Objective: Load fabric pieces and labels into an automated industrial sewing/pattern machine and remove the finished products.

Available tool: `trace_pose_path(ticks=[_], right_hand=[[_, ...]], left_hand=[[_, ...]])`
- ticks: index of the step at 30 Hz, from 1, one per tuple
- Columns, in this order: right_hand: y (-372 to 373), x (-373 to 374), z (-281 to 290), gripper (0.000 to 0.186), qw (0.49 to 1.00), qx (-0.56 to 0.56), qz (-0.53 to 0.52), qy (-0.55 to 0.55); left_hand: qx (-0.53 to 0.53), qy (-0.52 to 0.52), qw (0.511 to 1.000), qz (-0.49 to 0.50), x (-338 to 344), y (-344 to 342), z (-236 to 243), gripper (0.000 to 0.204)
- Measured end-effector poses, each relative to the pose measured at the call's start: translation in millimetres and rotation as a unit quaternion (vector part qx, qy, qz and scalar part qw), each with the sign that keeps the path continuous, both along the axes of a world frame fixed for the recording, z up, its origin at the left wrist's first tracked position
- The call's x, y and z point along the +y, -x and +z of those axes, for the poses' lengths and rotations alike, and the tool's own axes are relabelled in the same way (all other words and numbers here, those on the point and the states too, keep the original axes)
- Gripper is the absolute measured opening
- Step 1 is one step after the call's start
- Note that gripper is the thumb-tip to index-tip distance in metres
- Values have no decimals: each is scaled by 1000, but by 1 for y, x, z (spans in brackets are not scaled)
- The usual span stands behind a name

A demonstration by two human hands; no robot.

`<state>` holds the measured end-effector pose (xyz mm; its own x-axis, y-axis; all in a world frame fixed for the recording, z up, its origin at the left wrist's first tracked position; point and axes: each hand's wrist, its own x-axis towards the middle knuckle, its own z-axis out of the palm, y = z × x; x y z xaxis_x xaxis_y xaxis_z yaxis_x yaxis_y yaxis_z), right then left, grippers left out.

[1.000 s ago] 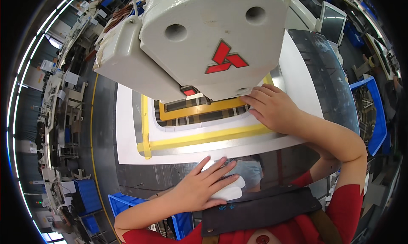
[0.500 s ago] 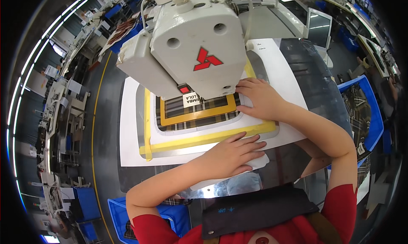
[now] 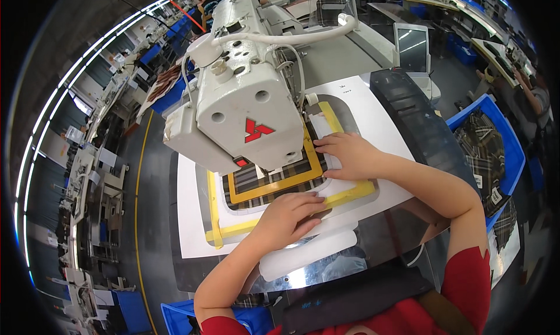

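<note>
A white sewing machine head (image 3: 242, 122) stands over a white template sheet (image 3: 191, 218) with yellow tape strips. Set in the sheet's opening is plaid fabric (image 3: 251, 202), with a yellow rectangular frame (image 3: 274, 187) on top. Under the machine head, a small white label (image 3: 261, 173) shows only in part; the needle area is hidden. My left hand (image 3: 287, 218) lies with fingers stretched out across the near tape, close to the fabric's front edge. Flat on the template, my right hand (image 3: 352, 155) has its fingertips beside the frame's right side. Neither hand grips anything.
Blue bins with plaid fabric stand at the right (image 3: 487, 151) and below the table at the left (image 3: 175, 317). A monitor (image 3: 412, 49) is behind at the right. A smooth white pad (image 3: 309, 253) lies on the table's near edge. More workstations line the left side.
The view has tilted up and shifted, showing more of the machine. My left hand has moved forward and left, closer to the plaid fabric. My right hand stays beside the yellow frame.
</note>
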<state>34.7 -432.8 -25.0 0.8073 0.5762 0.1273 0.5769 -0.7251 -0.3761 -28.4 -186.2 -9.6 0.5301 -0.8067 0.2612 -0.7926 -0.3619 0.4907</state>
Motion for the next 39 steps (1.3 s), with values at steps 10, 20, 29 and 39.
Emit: trace_pose_path(ticks=[10, 20, 29, 39], right_hand=[[12, -21, 39, 57, 999, 35, -38, 3], [22, -43, 48, 47, 997, 21, -70, -30], [23, -47, 26, 9, 953, -107, -235, -161], [64, 32, 98, 11, 820, -61, 50, -567]], left_hand=[[-21, -3, 999, 30, 47, 6, 20, 22], [-39, 38, 998, 46, 74, 5, 29, 16], [-116, 70, 990, 26, 61, 7, 22, 18], [56, 225, 961, 150, -12, 41, 75, 62]])
